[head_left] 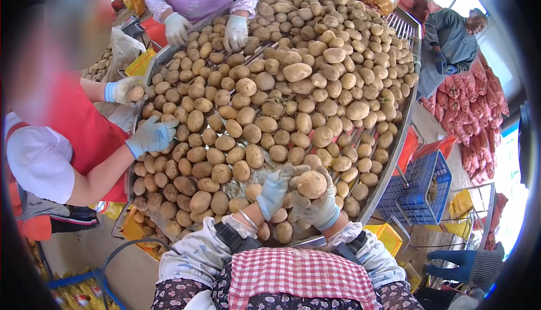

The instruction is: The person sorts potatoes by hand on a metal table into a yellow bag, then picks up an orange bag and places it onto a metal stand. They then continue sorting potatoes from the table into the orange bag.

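Both gloved hands are up at the near edge: right hand (322,210) cupped under a potato (311,184), fingers curled round it; left hand (274,189) pressed against its left side, fingertips on the top; the potato sits just above the heap on the sorting table (373,202); right palm hidden behind it, both wrists lost under sleeves; a co-worker's glove (151,135) rests on the pile at left; print on the yellow packs (79,294) is too small to read.
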`<state>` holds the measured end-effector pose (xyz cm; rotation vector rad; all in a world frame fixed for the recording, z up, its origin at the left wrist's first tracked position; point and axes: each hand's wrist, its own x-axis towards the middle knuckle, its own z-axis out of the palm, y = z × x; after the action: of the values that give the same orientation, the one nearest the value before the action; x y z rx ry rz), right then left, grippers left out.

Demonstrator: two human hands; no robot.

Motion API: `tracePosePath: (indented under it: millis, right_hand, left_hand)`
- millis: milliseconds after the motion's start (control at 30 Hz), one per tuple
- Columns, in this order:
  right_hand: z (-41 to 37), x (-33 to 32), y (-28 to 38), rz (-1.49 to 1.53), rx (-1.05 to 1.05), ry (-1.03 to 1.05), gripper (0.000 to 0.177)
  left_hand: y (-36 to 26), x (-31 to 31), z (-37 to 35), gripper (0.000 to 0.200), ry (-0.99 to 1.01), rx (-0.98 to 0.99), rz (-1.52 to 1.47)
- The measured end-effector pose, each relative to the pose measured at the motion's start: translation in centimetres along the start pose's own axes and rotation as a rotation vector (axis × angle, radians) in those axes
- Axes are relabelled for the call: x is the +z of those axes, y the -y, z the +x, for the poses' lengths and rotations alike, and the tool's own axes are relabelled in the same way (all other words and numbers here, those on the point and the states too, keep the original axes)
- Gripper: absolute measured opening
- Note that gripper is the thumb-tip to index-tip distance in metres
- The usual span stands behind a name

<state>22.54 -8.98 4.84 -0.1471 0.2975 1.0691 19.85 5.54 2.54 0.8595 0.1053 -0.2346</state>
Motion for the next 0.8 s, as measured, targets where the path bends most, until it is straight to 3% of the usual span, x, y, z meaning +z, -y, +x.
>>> tracePosePath:
  millis: [33, 67, 100, 133, 200, 233, 267, 333, 367, 400, 467, 500, 533, 567, 667, 733, 800]
  right_hand:
    - [0.5, -0.4, 0.5, -0.084, -0.014, 0.106, 0.068]
    - [0.6, -0.6, 1.1, -0.168, -0.036, 0.206, 0.068]
    - [0.3, -0.2, 1.8, -0.171, -0.082, 0.056, 0.068]
    - [0.2, 0.4, 2.2, -0.170, -0.091, 0.052, 0.068]
    - [0.7, 2.0, 2.8, -0.442, -0.441, -0.285, 0.068]
    - [1.3, 1.9, 3.1, -0.665, -0.544, -0.256, 0.062]
    - [1.9, 2.1, 2.8, -0.658, -0.548, -0.264, 0.062]
    - [3.2, 3.0, 2.4, -1.377, -0.801, -0.303, 0.051]
    - [2.8, 3.4, 4.3, -1.894, -0.744, -0.167, 0.049]
    - [3.0, 3.5, 6.1, -1.886, -0.752, -0.170, 0.049]
    - [3.6, 3.0, 9.3, -2.314, -1.130, -0.441, 0.058]
    - [3.9, 2.9, 10.8, -2.417, -1.056, -0.727, 0.062]
    - [4.1, 2.4, 12.1, -2.494, -0.961, -1.022, 0.067]
    - [4.8, -0.7, 13.4, -2.524, -0.871, -1.099, 0.069]
    - [5.4, -3.0, 12.1, -2.646, -0.956, -0.943, 0.072]
    - [5.3, -3.0, 11.3, -2.570, -0.867, -0.928, 0.074]
    - [4.7, -1.2, 10.6, -2.219, -0.844, -0.726, 0.074]
  left_hand:
    - [2.9, -2.2, 1.1, 0.043, 0.057, 0.239, 0.096]
    - [2.4, -2.4, 1.5, 0.043, 0.061, 0.232, 0.102]
    - [1.4, -2.6, 1.9, 0.048, -0.158, 0.403, 0.440]
    - [0.4, -2.8, 2.3, 0.054, -0.378, 0.572, 0.775]
    - [-3.5, -2.8, 1.8, 0.067, -0.658, 0.809, 1.280]
    - [-3.3, -3.6, 2.0, 0.065, -0.563, 0.769, 1.095]
    - [-3.0, -3.1, 2.1, 0.065, -0.555, 0.761, 1.095]
    - [-2.9, -1.8, 2.3, 0.060, -0.106, 0.149, -0.016]
    - [-2.5, -1.7, 2.6, 0.052, -0.061, 0.038, -0.305]
    - [-2.4, -2.7, 3.0, 0.052, -0.059, 0.032, -0.297]
    - [-2.1, -5.2, 3.2, 0.051, -0.011, -0.028, -0.324]
    - [-2.9, -4.4, 2.5, 0.052, -0.181, -0.068, -0.450]
    - [-2.8, -5.0, 2.5, 0.052, -0.183, -0.066, -0.451]
    - [-2.8, -5.9, 2.6, 0.051, -0.178, -0.122, -0.460]
    - [-3.0, -6.1, 2.8, 0.047, -0.133, -0.197, -0.505]
    - [-3.2, -5.1, 2.8, 0.045, -0.055, -0.081, -0.280]
    - [-3.8, -4.6, 3.1, 0.047, 0.000, -0.108, -0.262]
